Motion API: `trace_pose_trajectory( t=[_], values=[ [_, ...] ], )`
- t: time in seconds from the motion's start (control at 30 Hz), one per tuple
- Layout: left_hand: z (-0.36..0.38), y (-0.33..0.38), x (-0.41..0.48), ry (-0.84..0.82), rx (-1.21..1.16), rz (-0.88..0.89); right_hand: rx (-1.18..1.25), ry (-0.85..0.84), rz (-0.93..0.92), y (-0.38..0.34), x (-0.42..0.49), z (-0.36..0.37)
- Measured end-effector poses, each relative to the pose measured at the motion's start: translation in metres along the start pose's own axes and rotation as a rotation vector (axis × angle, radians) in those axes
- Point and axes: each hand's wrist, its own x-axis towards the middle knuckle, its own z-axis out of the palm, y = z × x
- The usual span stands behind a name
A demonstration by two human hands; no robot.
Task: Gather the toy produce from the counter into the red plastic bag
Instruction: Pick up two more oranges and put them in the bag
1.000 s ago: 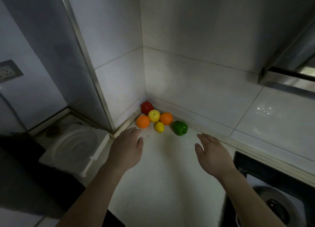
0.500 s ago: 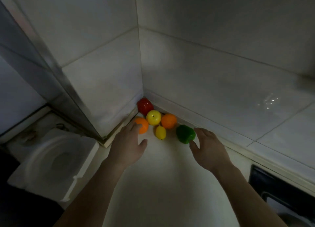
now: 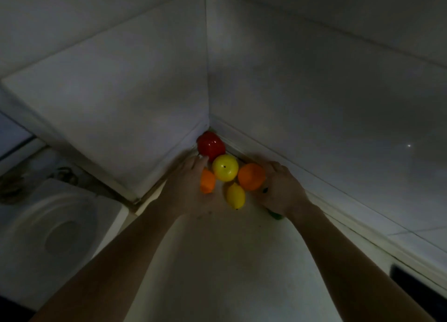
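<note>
Where the walls (image 3: 290,79) meet, the produce (image 3: 225,168) sits clustered on the counter (image 3: 217,261), flanked by both hands, equally near. Left hand (image 3: 188,183): fingers nearly straight, laid against an orange (image 3: 207,181). Right hand (image 3: 281,188): fingers curled over the green pepper (image 3: 274,215), mostly hidden beneath. Counter pale and smooth; bag not in view; lighting dim.

There were no words, numbers or signs to read anywhere. The picture was dark and a bit blurry.
</note>
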Motion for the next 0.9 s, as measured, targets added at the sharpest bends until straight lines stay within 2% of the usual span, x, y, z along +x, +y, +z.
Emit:
trace_pose_trajectory(
  t=[0.1,0.33,0.6,0.9],
  values=[
    [0.011,-0.008,0.009,-0.052,0.034,0.011,-0.014,-0.024,-0.017,0.004,0.016,0.011],
    [0.027,-0.015,0.008,-0.048,-0.028,-0.029,-0.073,-0.051,-0.031,0.015,0.031,0.027],
    [0.024,-0.014,0.007,-0.045,-0.035,-0.058,-0.001,0.009,-0.03,0.014,0.03,0.033],
    [-0.001,0.01,-0.017,0.12,-0.146,-0.074,0.061,0.074,-0.031,0.004,0.001,0.005]
  ],
)
